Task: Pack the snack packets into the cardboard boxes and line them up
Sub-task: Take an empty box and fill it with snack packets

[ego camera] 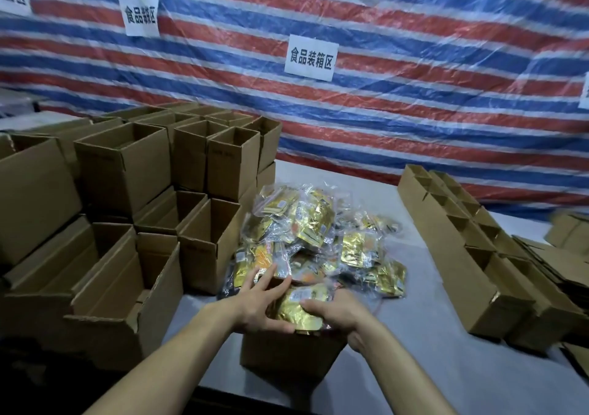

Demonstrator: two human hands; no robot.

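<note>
The likeliest slip from here is the gold snack packet (294, 311) snagging on the rim of the cardboard box (287, 355) below it. The foil looks slick and puffy, so if I push it down crooked it could buckle, spring back up, or slide off onto the desk (446, 379). The loose pile of packets (318, 236) crowds the far edge of the box, and a careless sweep of my left hand (259, 307) could drag some of them over the rim in a jumble. That would spoil any neat stacking inside.

The packet sits over the mouth of the box, near centre, between my two hands. My right hand (341, 314) grips its right side, with the thumb on top and the other fingers curled round the edge. My left hand's fingers (271, 274) are spread and fairly straight. They reach past the packet's left side towards the pile, while the thumb lies along the packet's near edge. Whether that thumb truly pinches or only steadies it, I cannot quite tell, as the box interior is hidden beneath my hands.
</note>
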